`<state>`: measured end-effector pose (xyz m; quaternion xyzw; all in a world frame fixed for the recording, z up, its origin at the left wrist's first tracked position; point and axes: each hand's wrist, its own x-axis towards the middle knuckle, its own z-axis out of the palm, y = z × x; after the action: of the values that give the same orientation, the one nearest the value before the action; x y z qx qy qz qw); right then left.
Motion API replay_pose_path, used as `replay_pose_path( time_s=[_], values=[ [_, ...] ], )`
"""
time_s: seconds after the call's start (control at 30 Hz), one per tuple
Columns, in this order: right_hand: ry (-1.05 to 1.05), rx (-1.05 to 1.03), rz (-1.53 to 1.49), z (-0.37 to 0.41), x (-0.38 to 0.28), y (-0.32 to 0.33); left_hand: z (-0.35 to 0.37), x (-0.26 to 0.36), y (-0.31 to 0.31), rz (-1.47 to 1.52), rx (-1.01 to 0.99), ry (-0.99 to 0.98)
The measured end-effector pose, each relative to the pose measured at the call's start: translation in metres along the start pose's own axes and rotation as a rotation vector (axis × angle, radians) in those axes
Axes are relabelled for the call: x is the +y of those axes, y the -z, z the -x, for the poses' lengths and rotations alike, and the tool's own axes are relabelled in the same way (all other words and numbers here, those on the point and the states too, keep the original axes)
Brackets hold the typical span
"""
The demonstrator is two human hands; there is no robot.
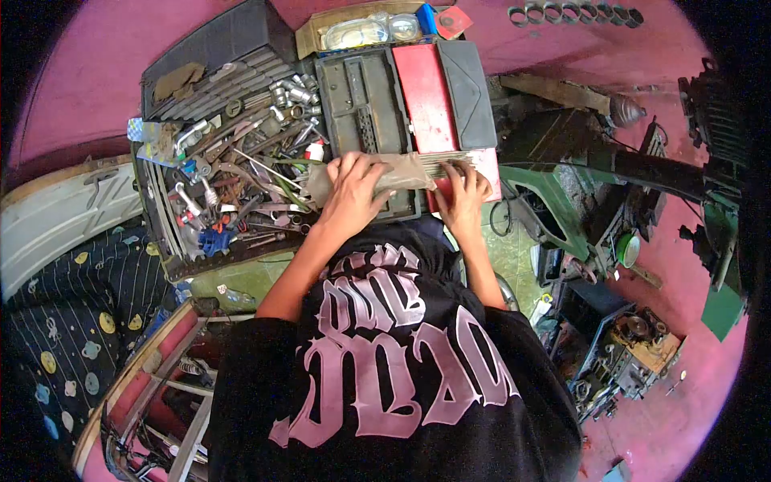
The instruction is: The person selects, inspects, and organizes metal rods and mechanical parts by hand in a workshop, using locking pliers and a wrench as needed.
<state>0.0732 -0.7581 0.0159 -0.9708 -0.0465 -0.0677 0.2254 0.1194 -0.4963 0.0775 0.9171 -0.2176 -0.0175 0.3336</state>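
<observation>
A brown wrapper [408, 171] lies crosswise over the front of the black tool tray, with a bundle of thin rods [446, 161] that look like welding rods poking out of its right end. My left hand [353, 191] presses down on the wrapper, its fingers curled over the top. At the exposed rod ends is my right hand [464, 197], fingers bent around them. Beneath the bundle are the black tray [345, 96] and a red lid or box [423, 96].
Left of the tray, a toolbox heaped with sockets, wrenches and pliers [241, 153] stands open. A cardboard box [309, 38] with clear-packed items sits behind. Green machinery [546, 193] stands at right, and more metal parts [626, 345] lie on the floor.
</observation>
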Motion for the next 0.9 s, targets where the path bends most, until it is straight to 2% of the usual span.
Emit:
replay_pose_path(
  time_s=[0.17,0.23,0.4,0.5,0.6,0.67,0.8,0.87,0.9],
  values=[
    [-0.061,0.103,0.016,0.010,-0.009,0.008,0.033,-0.017,0.030,-0.061,0.105,0.112],
    [-0.080,0.128,0.019,0.011,-0.010,0.007,0.048,-0.028,0.044,-0.055,0.219,0.167],
    [0.070,0.334,0.030,-0.015,-0.034,0.012,0.086,-0.051,0.080,-0.093,0.451,0.374],
    [0.167,0.389,0.032,-0.042,-0.070,0.020,0.112,-0.081,0.099,-0.060,0.647,0.428],
    [0.251,0.429,0.026,-0.069,-0.115,0.017,0.140,-0.104,0.124,-0.126,0.727,0.582],
    [0.307,0.410,0.000,-0.082,-0.148,0.010,0.164,-0.134,0.136,-0.246,0.807,0.622],
    [0.421,0.306,-0.061,-0.092,-0.223,-0.012,0.214,-0.187,0.162,-0.222,0.867,0.762],
    [0.480,0.248,-0.109,-0.093,-0.263,-0.027,0.236,-0.207,0.173,-0.376,0.732,1.028],
    [0.491,0.196,-0.128,-0.093,-0.282,-0.037,0.245,-0.218,0.176,-0.369,0.733,1.046]
  ],
)
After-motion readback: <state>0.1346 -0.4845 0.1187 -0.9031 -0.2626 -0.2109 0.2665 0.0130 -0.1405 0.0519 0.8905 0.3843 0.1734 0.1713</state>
